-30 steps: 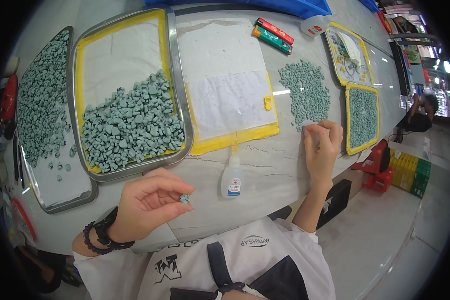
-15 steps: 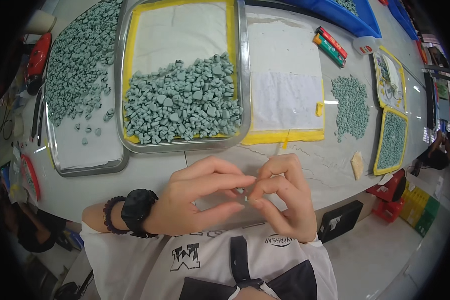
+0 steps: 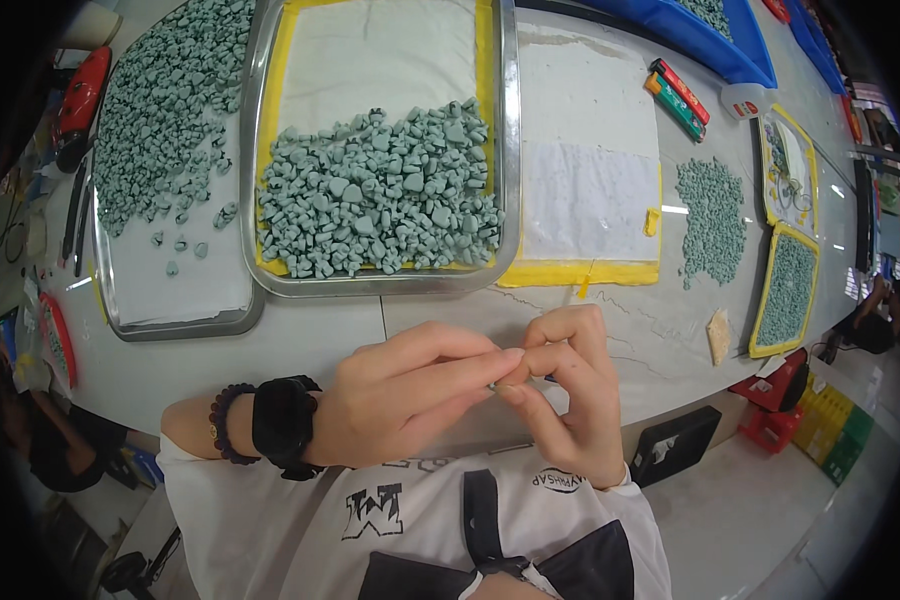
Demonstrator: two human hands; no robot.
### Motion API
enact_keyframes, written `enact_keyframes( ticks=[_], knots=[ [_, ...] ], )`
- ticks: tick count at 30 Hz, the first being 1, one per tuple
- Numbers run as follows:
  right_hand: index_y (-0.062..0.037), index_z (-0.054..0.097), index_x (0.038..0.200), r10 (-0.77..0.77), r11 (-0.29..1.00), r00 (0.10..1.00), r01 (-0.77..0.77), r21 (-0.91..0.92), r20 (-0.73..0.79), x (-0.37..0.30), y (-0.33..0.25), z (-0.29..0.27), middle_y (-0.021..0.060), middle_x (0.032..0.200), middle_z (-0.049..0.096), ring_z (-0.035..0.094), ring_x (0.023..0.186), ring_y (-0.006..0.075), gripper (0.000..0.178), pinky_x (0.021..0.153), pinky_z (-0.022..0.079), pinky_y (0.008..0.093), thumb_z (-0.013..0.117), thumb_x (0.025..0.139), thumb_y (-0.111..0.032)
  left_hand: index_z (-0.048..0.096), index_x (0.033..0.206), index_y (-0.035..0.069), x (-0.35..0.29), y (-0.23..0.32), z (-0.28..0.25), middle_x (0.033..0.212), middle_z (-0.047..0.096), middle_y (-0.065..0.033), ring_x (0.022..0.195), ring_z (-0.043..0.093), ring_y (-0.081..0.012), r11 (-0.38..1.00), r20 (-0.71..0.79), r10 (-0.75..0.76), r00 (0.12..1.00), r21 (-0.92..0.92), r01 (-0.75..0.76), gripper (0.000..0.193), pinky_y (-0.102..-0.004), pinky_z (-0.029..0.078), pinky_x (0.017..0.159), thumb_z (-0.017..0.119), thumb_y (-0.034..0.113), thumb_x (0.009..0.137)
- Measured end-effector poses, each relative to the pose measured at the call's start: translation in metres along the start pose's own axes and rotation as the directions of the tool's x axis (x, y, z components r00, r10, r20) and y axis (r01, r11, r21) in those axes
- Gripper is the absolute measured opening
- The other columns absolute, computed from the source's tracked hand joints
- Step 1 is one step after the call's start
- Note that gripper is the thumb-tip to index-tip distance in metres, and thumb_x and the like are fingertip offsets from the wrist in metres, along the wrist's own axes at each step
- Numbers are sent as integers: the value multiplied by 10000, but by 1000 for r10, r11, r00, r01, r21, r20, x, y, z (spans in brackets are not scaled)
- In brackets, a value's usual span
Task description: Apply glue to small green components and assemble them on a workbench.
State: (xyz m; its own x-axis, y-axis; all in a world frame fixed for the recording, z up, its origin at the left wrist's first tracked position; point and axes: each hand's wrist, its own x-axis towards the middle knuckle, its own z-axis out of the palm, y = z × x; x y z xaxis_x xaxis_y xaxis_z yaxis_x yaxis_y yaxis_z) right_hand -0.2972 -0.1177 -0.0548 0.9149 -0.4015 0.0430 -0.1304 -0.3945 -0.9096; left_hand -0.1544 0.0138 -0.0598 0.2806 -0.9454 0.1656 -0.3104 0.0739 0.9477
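Pale tabletop (image 3: 310,330) runs across the workroom, with part of one other person (image 3: 65,450) at far left. One red dish (image 3: 55,345) and one red tool (image 3: 82,95) lie near that end. Next come two metal trays: the first (image 3: 190,295) bears a heap of green stones (image 3: 170,120), with four singles strewn below it; the second (image 3: 511,150), edged inside with yellow, holds one heap of chunkier stones (image 3: 380,200). Below it, the left hand (image 3: 410,390), with one bracelet (image 3: 232,425) and one black watch (image 3: 285,420) at its wrist, pinches one small green piece (image 3: 492,386) at its fingertips. Touching them, the right hand (image 3: 575,400) has thumb and forefinger curled into a pinch; I cannot tell what it grips. Behind it stand one yellow nozzle (image 3: 584,287) and one white board (image 3: 590,200) bearing one yellow lump (image 3: 652,221). Farther right are two lighters, one green (image 3: 674,110) and one red (image 3: 682,88), one patch of fine stones (image 3: 712,225), one tan piece (image 3: 718,337), two blue bins (image 3: 710,45), one white bottle (image 3: 743,100) and two yellow-rimmed trays (image 3: 753,350). One more person (image 3: 873,325) shows at far right.
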Motion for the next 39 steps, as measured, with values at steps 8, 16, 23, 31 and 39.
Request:
enact_keyframes(
  ticks=[8,16,23,31,39],
  knots=[
    [-59,618,827,-103,993,987,95,-70,-125,-7,0,7,70,861,496,456,806,224,201,720,377,321,696,645,-27,668,940,9,1,-4,-6,964,632,-125,830,634,-187,919,44,-170,985,-354,174,271,-270,513,714,700,-106,696],
    [-70,665,846,-250,968,949,250,-23,-190,-6,2,7,55,853,534,483,778,234,258,656,400,327,731,598,-33,671,847,5,1,-4,-8,938,639,-146,824,631,-183,704,114,-221,969,-669,240,216,-265,505,720,712,-121,676],
    [-63,666,814,-270,962,945,270,-27,-185,-7,1,7,60,856,592,523,793,248,254,673,417,325,747,574,-54,672,855,18,3,-4,-16,939,641,-142,818,632,-171,823,164,-103,981,-539,176,227,-258,506,708,711,-115,676],
    [-73,663,830,-289,956,946,277,-96,-150,-8,-1,5,46,871,631,558,817,245,273,712,415,364,751,571,-64,672,848,22,3,-4,-16,934,644,-144,813,641,-170,858,142,-79,987,-494,140,226,-251,509,702,717,-109,669],
    [-86,638,817,-336,930,925,296,-217,-177,-9,-5,5,49,847,623,560,790,252,277,766,405,421,716,557,-29,667,845,-5,-2,-2,-11,924,640,-169,856,653,-210,714,163,-200,966,-651,258,229,-269,522,761,704,-144,666]
  ],
)
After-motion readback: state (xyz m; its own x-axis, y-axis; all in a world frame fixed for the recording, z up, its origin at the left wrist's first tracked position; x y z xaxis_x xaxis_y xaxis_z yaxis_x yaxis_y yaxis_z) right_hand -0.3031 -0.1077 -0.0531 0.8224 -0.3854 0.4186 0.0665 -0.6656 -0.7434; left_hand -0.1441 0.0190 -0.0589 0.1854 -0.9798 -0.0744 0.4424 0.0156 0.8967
